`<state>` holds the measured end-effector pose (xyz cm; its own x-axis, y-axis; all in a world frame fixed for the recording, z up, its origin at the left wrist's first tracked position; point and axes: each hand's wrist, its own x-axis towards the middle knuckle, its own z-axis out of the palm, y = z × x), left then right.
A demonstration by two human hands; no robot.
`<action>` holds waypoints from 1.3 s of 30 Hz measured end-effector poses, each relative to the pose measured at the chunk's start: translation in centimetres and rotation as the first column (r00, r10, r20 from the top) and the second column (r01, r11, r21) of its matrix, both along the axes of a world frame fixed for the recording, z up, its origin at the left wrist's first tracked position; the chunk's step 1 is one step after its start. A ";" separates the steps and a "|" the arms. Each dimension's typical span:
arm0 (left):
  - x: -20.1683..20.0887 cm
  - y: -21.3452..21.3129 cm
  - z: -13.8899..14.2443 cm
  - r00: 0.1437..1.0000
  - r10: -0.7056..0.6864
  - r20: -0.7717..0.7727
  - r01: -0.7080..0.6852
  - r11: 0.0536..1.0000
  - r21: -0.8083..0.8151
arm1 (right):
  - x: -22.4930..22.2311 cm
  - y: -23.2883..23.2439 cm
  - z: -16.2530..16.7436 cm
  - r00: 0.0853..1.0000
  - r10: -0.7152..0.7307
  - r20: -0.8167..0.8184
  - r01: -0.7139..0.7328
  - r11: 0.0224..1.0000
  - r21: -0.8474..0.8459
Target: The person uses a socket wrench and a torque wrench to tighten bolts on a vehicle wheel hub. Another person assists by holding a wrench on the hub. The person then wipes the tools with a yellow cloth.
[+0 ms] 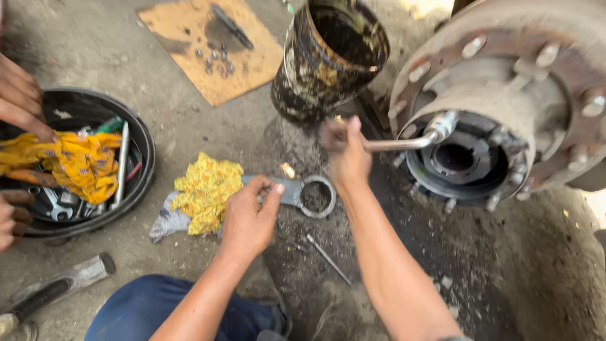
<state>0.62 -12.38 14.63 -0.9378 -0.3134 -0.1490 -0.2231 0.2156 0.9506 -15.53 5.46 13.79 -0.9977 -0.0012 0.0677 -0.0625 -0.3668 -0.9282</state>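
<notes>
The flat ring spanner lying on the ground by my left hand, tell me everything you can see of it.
The ring spanner is flat, dull grey metal, grimy, with a closed round ring at its right end showing dirt through the hole. It lies flat on the oily ground. The left hand touches its handle, whose other end runs under a yellow cloth.

No labels, signs or screens show here. The nearest to packaging is a flat piece of brown cardboard (211, 47), roughly four-sided and stained dark, lying on the ground just left of the grimy black can (328, 60). That can is round, open-topped and tilted, smeared with yellowish patches, and it bears no readable wrapper.
</notes>
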 end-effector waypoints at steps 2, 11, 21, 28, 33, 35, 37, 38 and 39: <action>-0.5 -0.4 -1.2 0.998 0.028 -0.050 -0.030 0.999 -0.030 | -2.8 -3.8 3.7 0.996 0.042 0.073 -0.042 0.999 -0.003; -1.7 -2.6 -5.2 0.995 0.096 -0.033 -0.099 0.985 -0.140 | 3.3 4.4 23.8 0.834 0.102 -0.542 -0.442 0.712 -0.546; 0.2 0.1 0.1 0.999 -0.030 -0.015 0.029 0.998 -0.062 | 13.4 9.0 25.6 0.671 0.511 -0.537 0.741 -0.448 0.501; 1.6 0.5 1.6 0.987 -0.074 -0.145 0.067 0.996 -0.052 | 13.7 13.6 14.7 0.950 -0.254 -0.181 0.073 -0.385 0.920; 0.6 2.0 -0.4 0.995 -0.102 0.004 0.102 0.993 -0.059 | 4.5 2.1 3.7 0.953 -0.257 0.163 0.128 0.825 0.551; -0.1 2.2 -1.5 0.994 -0.110 0.015 0.111 0.983 -0.147 | -1.1 -3.4 5.4 0.984 0.000 0.181 0.024 0.991 -0.132; -0.6 1.4 -2.8 0.992 -0.115 -0.053 0.095 0.952 -0.291 | -4.6 -5.2 11.1 0.981 0.161 0.109 -0.117 0.937 -0.330; -1.1 0.8 -3.4 0.993 -0.115 -0.019 0.106 0.958 -0.267 | -4.8 -4.5 14.3 0.968 0.238 -0.079 -0.242 0.801 -0.548; -1.3 0.2 -4.0 0.993 -0.117 0.022 0.118 0.965 -0.234 | -4.6 -3.0 17.6 0.932 0.268 -0.245 -0.363 0.672 -0.645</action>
<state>-0.72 -12.17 10.63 -0.9693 -0.2282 -0.0916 -0.1898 0.4576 0.8687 -20.09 2.48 31.35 -0.9296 -0.2217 0.2944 0.0826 -0.9038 -0.4199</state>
